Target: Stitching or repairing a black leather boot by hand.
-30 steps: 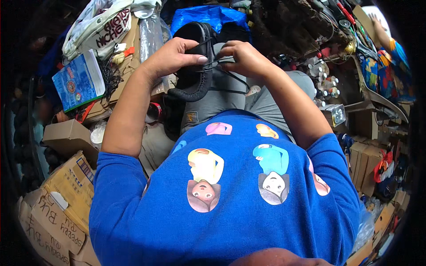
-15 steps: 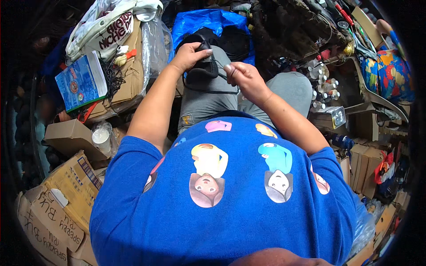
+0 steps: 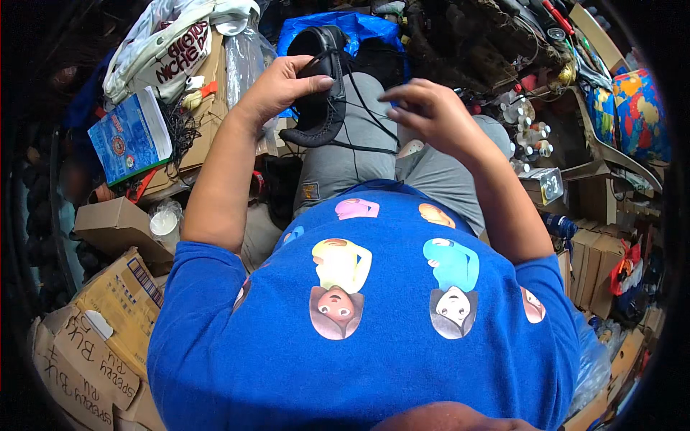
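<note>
Your left hand (image 3: 284,85) gripped the black shoe (image 3: 323,86) by its side, held up over your lap. Your right hand (image 3: 424,111), just beside it, stayed loosely open, drawing a thin black thread (image 3: 370,115) from the shoe. The stitching looked unfinished, with thread left hanging.

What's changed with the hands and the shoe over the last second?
The right hand has let go of the black shoe and drawn back to the right, fingers spread, with a thin black thread running toward it. The left hand still grips the shoe, now raised over the knees. The clutter around is unchanged.
</note>
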Available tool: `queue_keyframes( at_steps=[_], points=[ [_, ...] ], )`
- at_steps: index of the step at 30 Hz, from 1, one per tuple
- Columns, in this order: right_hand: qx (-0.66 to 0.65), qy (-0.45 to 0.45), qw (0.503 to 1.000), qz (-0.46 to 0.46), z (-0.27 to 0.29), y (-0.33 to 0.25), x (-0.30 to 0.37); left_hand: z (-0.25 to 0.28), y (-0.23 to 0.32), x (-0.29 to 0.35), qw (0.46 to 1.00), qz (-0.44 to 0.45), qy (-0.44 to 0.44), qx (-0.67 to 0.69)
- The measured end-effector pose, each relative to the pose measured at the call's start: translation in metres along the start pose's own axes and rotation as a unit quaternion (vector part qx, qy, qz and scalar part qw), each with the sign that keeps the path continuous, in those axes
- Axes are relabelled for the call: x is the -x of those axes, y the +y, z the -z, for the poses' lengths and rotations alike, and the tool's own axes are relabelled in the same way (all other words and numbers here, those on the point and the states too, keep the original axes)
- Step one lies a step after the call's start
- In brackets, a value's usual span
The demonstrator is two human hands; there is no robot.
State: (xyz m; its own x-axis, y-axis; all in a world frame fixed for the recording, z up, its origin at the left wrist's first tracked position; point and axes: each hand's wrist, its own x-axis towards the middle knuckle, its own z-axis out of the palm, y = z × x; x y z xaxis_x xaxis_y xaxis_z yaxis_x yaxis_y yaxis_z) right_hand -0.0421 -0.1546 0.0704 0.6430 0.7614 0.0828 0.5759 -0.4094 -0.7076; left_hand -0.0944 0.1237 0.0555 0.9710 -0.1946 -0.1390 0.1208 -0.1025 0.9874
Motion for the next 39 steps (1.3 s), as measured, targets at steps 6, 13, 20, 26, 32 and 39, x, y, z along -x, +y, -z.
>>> queue_keyframes(
  at_steps=[6,13,20,26,32,39],
  points=[
    [0.11,0.011,0.992,0.059,-0.051,0.041,-0.036,-0.016,-0.005,0.002,0.995,0.022,-0.017,-0.093],
    [-0.426,0.297,0.824,-0.227,-0.021,0.117,-0.024,-0.01,-0.065,-0.015,0.893,-0.028,0.033,-0.447],
    [-0.695,0.348,0.603,-0.182,0.05,0.144,0.0,-0.02,-0.072,0.002,0.914,-0.05,0.227,-0.332],
    [-0.519,0.36,0.764,-0.132,0.077,0.13,0.008,-0.018,-0.071,0.005,0.974,-0.059,0.15,-0.157],
    [-0.302,0.093,0.943,-0.106,-0.006,0.063,-0.008,-0.009,-0.068,0.008,0.998,0.009,0.031,-0.059],
    [-0.072,-0.022,0.994,-0.079,-0.063,0.036,-0.02,-0.007,-0.071,0.008,0.995,0.042,0.029,-0.089]
  ],
)
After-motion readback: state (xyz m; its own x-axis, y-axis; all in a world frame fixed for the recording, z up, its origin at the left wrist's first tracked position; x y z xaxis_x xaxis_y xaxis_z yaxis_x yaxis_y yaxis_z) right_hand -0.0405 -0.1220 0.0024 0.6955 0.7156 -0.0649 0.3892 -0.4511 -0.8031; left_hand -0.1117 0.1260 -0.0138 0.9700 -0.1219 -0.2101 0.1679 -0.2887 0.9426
